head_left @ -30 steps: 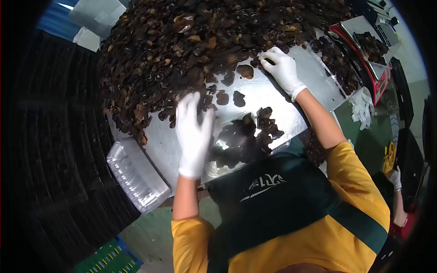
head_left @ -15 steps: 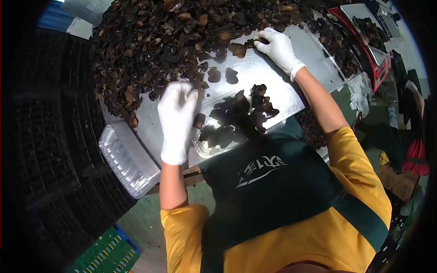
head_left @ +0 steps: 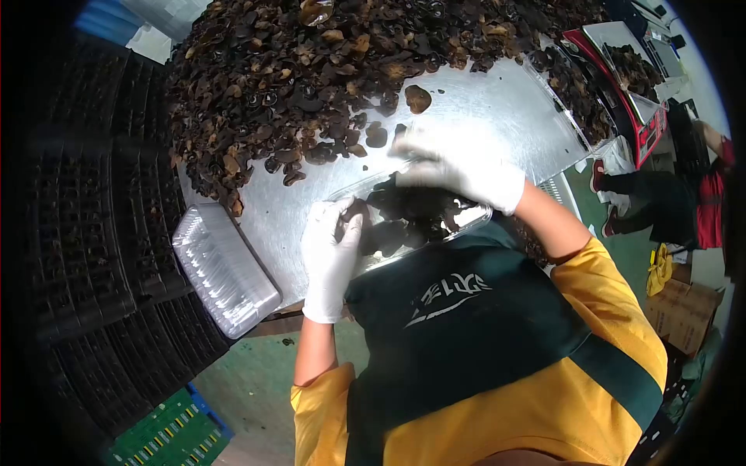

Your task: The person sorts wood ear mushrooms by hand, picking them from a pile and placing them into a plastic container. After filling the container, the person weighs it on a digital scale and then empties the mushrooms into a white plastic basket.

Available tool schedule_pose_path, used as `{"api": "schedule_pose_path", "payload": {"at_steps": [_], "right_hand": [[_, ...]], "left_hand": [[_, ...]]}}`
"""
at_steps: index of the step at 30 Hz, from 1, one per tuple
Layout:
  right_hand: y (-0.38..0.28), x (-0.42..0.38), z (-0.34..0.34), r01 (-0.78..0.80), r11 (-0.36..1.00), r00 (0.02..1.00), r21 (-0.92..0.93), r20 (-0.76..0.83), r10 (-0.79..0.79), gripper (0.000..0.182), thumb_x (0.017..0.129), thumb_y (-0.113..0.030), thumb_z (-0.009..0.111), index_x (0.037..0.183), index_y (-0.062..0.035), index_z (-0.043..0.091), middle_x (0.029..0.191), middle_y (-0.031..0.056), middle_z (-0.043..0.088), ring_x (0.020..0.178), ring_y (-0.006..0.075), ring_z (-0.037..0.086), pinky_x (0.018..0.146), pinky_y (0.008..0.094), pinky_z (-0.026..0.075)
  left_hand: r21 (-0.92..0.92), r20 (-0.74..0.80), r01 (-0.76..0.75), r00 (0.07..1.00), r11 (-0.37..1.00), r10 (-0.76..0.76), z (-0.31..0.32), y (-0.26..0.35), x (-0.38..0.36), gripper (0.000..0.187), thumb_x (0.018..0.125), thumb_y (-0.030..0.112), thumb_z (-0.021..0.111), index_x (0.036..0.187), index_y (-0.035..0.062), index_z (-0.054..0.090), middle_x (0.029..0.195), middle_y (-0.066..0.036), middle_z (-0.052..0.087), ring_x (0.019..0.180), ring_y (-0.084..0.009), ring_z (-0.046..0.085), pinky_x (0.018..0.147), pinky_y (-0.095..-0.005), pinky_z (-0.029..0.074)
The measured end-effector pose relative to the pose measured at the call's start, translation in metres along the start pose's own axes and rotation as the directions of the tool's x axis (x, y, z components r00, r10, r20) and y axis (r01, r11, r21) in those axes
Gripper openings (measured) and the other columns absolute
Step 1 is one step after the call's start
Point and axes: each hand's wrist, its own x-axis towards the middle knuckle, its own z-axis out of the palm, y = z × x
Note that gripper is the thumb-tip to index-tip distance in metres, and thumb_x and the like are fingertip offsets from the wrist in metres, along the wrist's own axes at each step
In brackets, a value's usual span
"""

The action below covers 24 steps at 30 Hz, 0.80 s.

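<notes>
A clear plastic tray stands at the metal table's near edge, with dark, wrinkled mushroom-like pieces in it. My left hand, in a white glove, is at the tray's left end, thumb and fingers pinched on a dark piece. Over the tray's far right side is my gloved right hand; its fingers are smeared by motion, and what they hold, if anything, cannot be made out. Beyond both hands a large heap of the dark pieces covers the back of the table.
Stacked clear trays lean at the table's left edge, beside black crates. At the right are another container of dark pieces and a red scale. A person in red and dark clothes is at the far right.
My right hand has come from the heap's edge back toward me, over the tray. My left hand has moved right and nearer to me, to the tray's left end.
</notes>
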Motion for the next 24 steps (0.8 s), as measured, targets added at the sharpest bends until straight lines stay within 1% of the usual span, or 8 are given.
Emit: {"api": "schedule_pose_path", "payload": {"at_steps": [3,4,9,15,19,21,23,24], "right_hand": [[0.038,0.026,-0.005,-0.254,0.947,0.967,-0.196,-0.070,0.245,0.059,0.077,-0.050,0.072,0.119,-0.0085,0.063,0.113,0.0155,0.059,0.100,0.0320,0.062,0.084,0.0399,0.052],[0.061,0.029,0.011,-0.210,0.910,0.973,-0.356,-0.163,0.161,0.074,0.069,-0.048,0.080,0.129,-0.0101,0.057,0.118,0.0139,0.057,0.104,0.0333,0.061,0.085,0.0405,0.051],[0.059,0.035,0.024,-0.226,0.865,0.972,-0.448,-0.050,0.229,0.065,0.071,-0.040,0.078,0.124,-0.0092,0.060,0.116,0.0180,0.057,0.101,0.0367,0.061,0.084,0.0432,0.051],[0.082,0.036,0.031,-0.214,0.920,0.971,-0.329,-0.171,0.165,0.029,0.079,-0.024,0.069,0.103,-0.0082,0.069,0.096,0.0132,0.063,0.087,0.0338,0.064,0.078,0.0406,0.051],[0.064,0.022,0.017,-0.189,0.961,0.963,-0.203,-0.230,0.141,0.026,0.080,-0.020,0.066,0.102,-0.0069,0.068,0.091,0.0130,0.063,0.083,0.0294,0.064,0.073,0.0391,0.050],[0.043,0.008,0.010,-0.117,0.984,0.975,0.136,-0.172,0.140,0.025,0.079,-0.016,0.067,0.103,-0.0057,0.067,0.087,0.0104,0.060,0.076,0.0217,0.061,0.071,0.0332,0.049],[0.018,0.000,0.005,-0.210,0.958,0.973,0.193,-0.055,0.224,0.028,0.080,-0.012,0.069,0.106,-0.0038,0.065,0.081,0.0075,0.058,0.070,0.0173,0.056,0.069,0.0281,0.047],[0.015,-0.001,0.005,-0.215,0.961,0.974,0.175,-0.031,0.224,0.031,0.081,-0.017,0.067,0.110,-0.0038,0.065,0.091,0.0117,0.061,0.080,0.0250,0.060,0.075,0.0334,0.049]], "left_hand": [[0.040,0.017,-0.112,0.994,0.993,0.112,0.001,-0.002,0.024,0.024,0.080,0.006,0.071,0.103,0.0064,0.069,0.087,-0.010,0.059,0.078,-0.0241,0.059,0.071,-0.0329,0.049],[0.084,-0.017,-0.205,0.978,0.975,0.207,0.008,-0.004,0.040,0.023,0.080,0.009,0.071,0.103,0.0066,0.069,0.088,-0.012,0.060,0.080,-0.0283,0.061,0.073,-0.0352,0.049],[0.402,0.015,-0.407,0.898,0.820,0.439,0.061,-0.020,0.113,0.027,0.077,0.027,0.071,0.094,0.0063,0.065,0.089,-0.012,0.059,0.083,-0.0300,0.059,0.074,-0.0424,0.048],[0.460,0.121,-0.428,0.898,0.778,0.423,0.059,-0.009,0.127,0.020,0.075,0.025,0.070,0.081,0.0080,0.061,0.081,-0.012,0.058,0.078,-0.0301,0.059,0.072,-0.0418,0.048],[0.372,-0.045,-0.357,0.915,0.857,0.401,0.028,0.001,0.082,0.017,0.073,0.018,0.072,0.075,0.0096,0.058,0.076,-0.009,0.055,0.074,-0.0291,0.058,0.068,-0.0400,0.048],[0.342,-0.031,-0.358,0.920,0.869,0.391,0.007,0.003,0.057,0.017,0.072,0.017,0.073,0.076,0.0097,0.058,0.076,-0.009,0.055,0.073,-0.0286,0.058,0.067,-0.0393,0.048],[0.237,0.148,-0.147,0.982,0.960,0.114,-0.006,0.006,0.035,0.020,0.073,0.017,0.075,0.084,0.0086,0.060,0.079,-0.008,0.054,0.072,-0.0275,0.057,0.067,-0.0385,0.047],[0.237,0.149,-0.149,0.982,0.960,0.116,-0.007,0.007,0.027,0.020,0.073,0.017,0.075,0.084,0.0086,0.060,0.079,-0.008,0.054,0.072,-0.0275,0.057,0.067,-0.0385,0.047]]}}
